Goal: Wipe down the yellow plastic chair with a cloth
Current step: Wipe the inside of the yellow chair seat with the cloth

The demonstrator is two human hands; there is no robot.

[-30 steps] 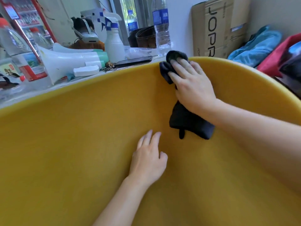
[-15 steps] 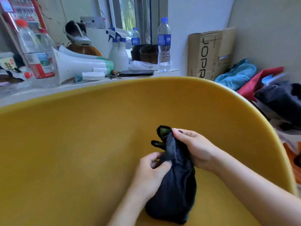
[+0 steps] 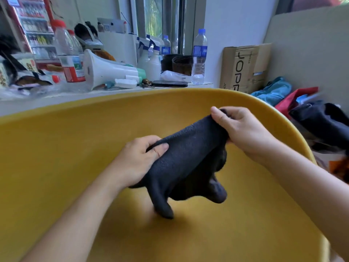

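Note:
The yellow plastic chair (image 3: 66, 152) fills the lower view, its curved backrest rim running across the middle. A dark blue-black cloth (image 3: 185, 159) is stretched in the air above the seat between both hands. My left hand (image 3: 139, 159) pinches its lower left edge with thumb on top. My right hand (image 3: 239, 129) grips the upper right corner, fingers curled round it. Loose ends of the cloth hang down, one tip close to the seat.
Behind the chair a cluttered ledge holds a white megaphone (image 3: 109, 71), spray bottles (image 3: 153, 63), water bottles (image 3: 199, 55) and a black phone (image 3: 170, 83). A cardboard box (image 3: 245, 67) and a heap of fabrics (image 3: 283, 91) lie to the right.
My right hand left the backrest rim, where it pressed the cloth. My left hand came off the chair and took the cloth too; both hands now spread it apart above the seat.

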